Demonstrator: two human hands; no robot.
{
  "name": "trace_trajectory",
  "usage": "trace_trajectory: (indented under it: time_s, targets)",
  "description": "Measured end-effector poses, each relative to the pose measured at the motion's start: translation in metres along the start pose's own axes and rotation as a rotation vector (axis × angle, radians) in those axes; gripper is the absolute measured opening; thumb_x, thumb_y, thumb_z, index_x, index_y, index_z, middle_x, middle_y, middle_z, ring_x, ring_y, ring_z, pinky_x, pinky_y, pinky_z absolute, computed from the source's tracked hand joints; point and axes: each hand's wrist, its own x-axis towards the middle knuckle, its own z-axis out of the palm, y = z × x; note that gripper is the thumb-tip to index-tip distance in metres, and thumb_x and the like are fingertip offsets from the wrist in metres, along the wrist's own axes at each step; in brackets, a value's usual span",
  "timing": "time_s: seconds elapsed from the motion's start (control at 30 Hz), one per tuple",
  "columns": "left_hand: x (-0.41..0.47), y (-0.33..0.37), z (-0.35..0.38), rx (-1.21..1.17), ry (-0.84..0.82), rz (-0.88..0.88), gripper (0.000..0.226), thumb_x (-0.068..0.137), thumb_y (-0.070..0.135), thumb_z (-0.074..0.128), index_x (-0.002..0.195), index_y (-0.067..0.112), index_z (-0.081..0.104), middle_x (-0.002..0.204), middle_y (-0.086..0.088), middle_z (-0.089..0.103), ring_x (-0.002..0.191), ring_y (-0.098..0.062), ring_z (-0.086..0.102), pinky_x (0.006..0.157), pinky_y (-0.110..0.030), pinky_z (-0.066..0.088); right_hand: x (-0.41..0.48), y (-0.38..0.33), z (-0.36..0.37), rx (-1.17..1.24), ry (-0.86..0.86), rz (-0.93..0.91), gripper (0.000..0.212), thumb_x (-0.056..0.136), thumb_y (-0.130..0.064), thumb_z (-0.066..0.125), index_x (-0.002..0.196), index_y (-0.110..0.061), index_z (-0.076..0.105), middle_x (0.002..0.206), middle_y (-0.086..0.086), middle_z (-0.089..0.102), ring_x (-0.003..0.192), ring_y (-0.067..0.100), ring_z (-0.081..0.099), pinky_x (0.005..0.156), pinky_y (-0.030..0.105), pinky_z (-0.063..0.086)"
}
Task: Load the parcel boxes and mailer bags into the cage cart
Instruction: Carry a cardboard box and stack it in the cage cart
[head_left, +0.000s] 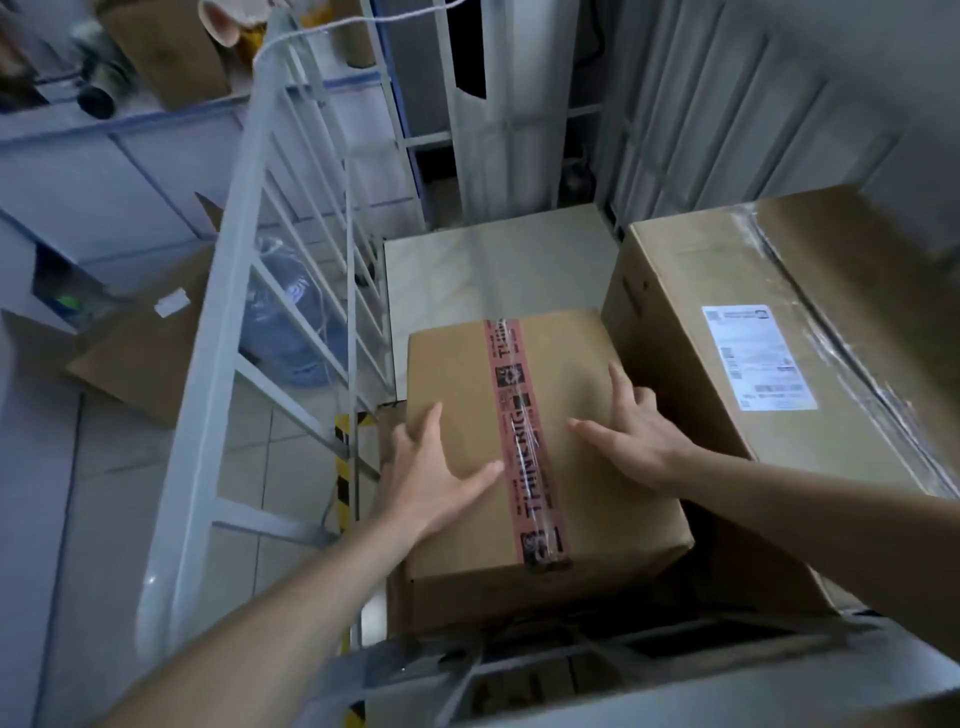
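Note:
A brown parcel box (582, 499) with a strip of red printed tape along its top sits inside the white cage cart (244, 291). My left hand (431, 467) lies flat on the left half of its top, fingers spread. On the right half, my right hand (634, 431) rests with its fingers straight. To the right, a larger brown box (737, 291) bearing a white shipping label stands in the cart, touching the taped box. Pale bare cart floor (493, 270) shows behind the taped box.
The cart's barred left side rises beside my left arm. Outside it, an open cardboard box (150, 343) and a clear plastic bag (291, 322) lie on the tiled floor. White shelving with clutter stands at the far left. A corrugated wall is behind the cart.

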Motion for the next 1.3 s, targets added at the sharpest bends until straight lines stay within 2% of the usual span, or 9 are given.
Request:
trace_trajectory:
  time_s: [0.2,0.37,0.5,0.6,0.8,0.9,1.07,1.2,1.3]
  targets:
    - [0.020,-0.011,0.036,0.060,0.071,0.027,0.106,0.075,0.085,0.051,0.156,0.042,-0.003,0.160,-0.008,0.007,0.136,-0.037,0.043,0.100,-0.042,0.049,0.022,0.019,0.025,-0.087,0.122,-0.009,0.092,0.093,-0.063,0.052,0.159,-0.032,-0.004,0.163,0.010,0.015,0.136,0.035,0.045,0.107,0.045,0.043]
    - [0.026,-0.011,0.051,0.167,0.122,0.053,0.095,0.087,0.079,0.039,0.157,0.038,-0.011,0.161,-0.015,-0.007,0.132,-0.037,0.047,0.100,-0.040,0.049,0.027,0.027,0.044,-0.269,0.183,-0.007,0.073,0.101,-0.058,0.033,0.158,-0.029,-0.003,0.166,0.006,-0.003,0.128,0.033,0.052,0.097,0.040,0.051]
    - [0.031,-0.015,0.052,0.231,0.136,0.089,0.092,0.090,0.077,0.035,0.159,0.035,-0.008,0.160,-0.007,-0.031,0.104,-0.026,0.065,0.080,-0.032,0.057,0.032,0.027,0.050,-0.358,0.194,-0.039,0.077,0.100,-0.061,0.029,0.158,-0.028,-0.008,0.164,0.003,-0.022,0.144,0.032,0.033,0.104,0.040,0.046]
    - [0.029,-0.014,0.049,0.228,0.114,0.108,0.088,0.092,0.073,0.035,0.159,0.033,-0.006,0.159,-0.004,-0.037,0.095,-0.023,0.067,0.079,-0.033,0.057,0.030,0.030,0.048,-0.386,0.172,-0.046,0.078,0.099,-0.064,0.026,0.159,-0.026,-0.009,0.163,0.000,-0.027,0.140,0.031,0.040,0.099,0.040,0.050]
    - [0.020,-0.015,0.050,0.250,0.096,0.100,0.081,0.096,0.069,0.032,0.159,0.034,-0.005,0.159,-0.004,-0.036,0.090,-0.022,0.067,0.054,-0.017,0.043,0.025,0.024,0.048,-0.507,0.218,0.001,0.072,0.100,-0.061,0.022,0.158,-0.023,0.002,0.167,0.007,-0.009,0.122,0.031,0.057,0.077,0.035,0.053]
    - [0.022,-0.017,0.050,0.254,0.090,0.132,0.080,0.096,0.069,0.031,0.159,0.035,-0.005,0.158,0.004,-0.040,0.083,-0.017,0.066,0.051,-0.016,0.046,0.023,0.019,0.041,-0.531,0.235,0.018,0.067,0.102,-0.058,0.023,0.157,-0.023,0.009,0.167,0.008,0.000,0.120,0.029,0.059,0.075,0.034,0.051]
    - [0.027,-0.024,0.045,0.229,0.051,0.125,0.080,0.096,0.069,0.031,0.159,0.035,-0.005,0.156,0.010,-0.041,0.091,-0.019,0.067,0.059,-0.023,0.055,0.026,0.016,0.041,-0.673,0.189,-0.019,0.073,0.101,-0.061,0.023,0.158,-0.021,0.005,0.166,0.013,0.000,0.108,0.024,0.065,0.069,0.030,0.056]
    - [0.026,-0.028,0.041,0.289,0.052,0.132,0.081,0.095,0.070,0.033,0.159,0.035,-0.001,0.160,0.009,-0.036,0.111,-0.023,0.064,0.074,-0.030,0.058,0.025,0.011,0.045,-0.686,0.166,-0.001,0.078,0.099,-0.065,0.023,0.159,-0.020,0.002,0.166,0.014,-0.002,0.113,0.025,0.064,0.073,0.030,0.059]
    - [0.028,-0.027,0.029,0.338,0.034,0.143,0.079,0.095,0.068,0.037,0.159,0.037,0.004,0.164,0.010,-0.024,0.127,-0.027,0.053,0.087,-0.035,0.056,0.023,0.004,0.035,-0.683,0.134,-0.014,0.078,0.100,-0.064,0.025,0.160,-0.019,0.003,0.166,0.014,-0.004,0.128,0.029,0.055,0.086,0.034,0.058]
